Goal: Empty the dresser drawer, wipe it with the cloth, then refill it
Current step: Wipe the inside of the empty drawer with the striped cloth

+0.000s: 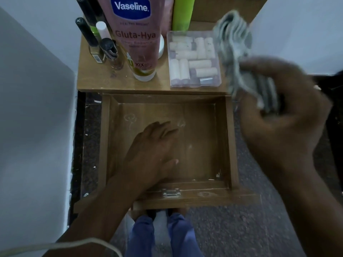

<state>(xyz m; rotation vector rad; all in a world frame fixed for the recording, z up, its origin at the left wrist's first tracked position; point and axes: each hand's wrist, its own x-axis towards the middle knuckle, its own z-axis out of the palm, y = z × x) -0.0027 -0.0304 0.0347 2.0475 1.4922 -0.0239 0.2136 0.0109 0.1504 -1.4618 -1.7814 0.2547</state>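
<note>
The wooden drawer (227,145) is pulled out below the dresser top, and nothing lies on its floor but faint white marks. My left hand (154,153) rests flat inside it, fingers straight, pointing toward the back. My right hand (278,112) is raised above the drawer's right side and grips a bunched grey cloth (237,49), which sticks up past the fingers. The hand and cloth are blurred.
On the dresser top (122,82) stand a pink Vaseline lotion bottle (137,38), a green bottle (182,12), several small dark-capped bottles (96,43) and a clear box of pale rollers (194,60). A grey wall is on the left. My legs (161,234) are below the drawer front.
</note>
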